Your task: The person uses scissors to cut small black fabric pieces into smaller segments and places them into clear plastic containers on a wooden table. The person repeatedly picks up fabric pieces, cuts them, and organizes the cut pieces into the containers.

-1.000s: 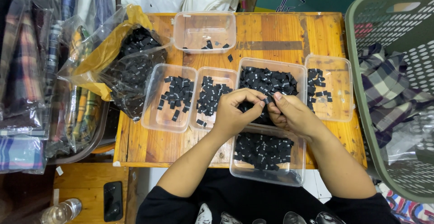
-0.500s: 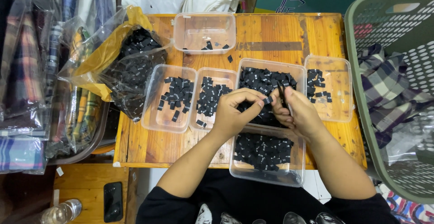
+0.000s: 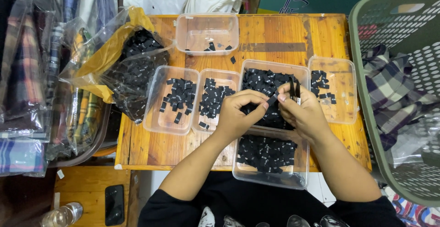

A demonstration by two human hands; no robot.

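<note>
Pinching a small black label [image 3: 273, 99] between thumb and forefinger of the left hand [image 3: 236, 117], fingers curled shut on it. Meeting that same label from the other side with the fingertips of the right hand [image 3: 305, 114], closed meanwhile round a slim black tool [image 3: 293, 89], probably small snips, blades pointing away from the body. Holding the label just above the middle tub [image 3: 256, 65], heaped with more black labels. Looks like the one-piece-at-a-time handling step, label taken up and readied between both hands. Calls, at a guess, for a steady pinch, the tool brought round to the label's edge without loosening the left grip, and care over the right tub among several alike.

Working directly over a near tub [image 3: 238, 174], also dark with labels and overhanging the table [image 3: 275, 30] edge. Flanked on the left by two tubs [image 3: 153, 124] holding thinner scatters, on the right by a sparser tub [image 3: 341, 114]. Farther off, a nearly bare tub [image 3: 206, 18] and a clear plastic bag [image 3: 133, 71] stuffed with labels. Beyond the table, to the right, a green laundry basket [image 3: 362, 94] with checked cloth [image 3: 389, 89].
</note>
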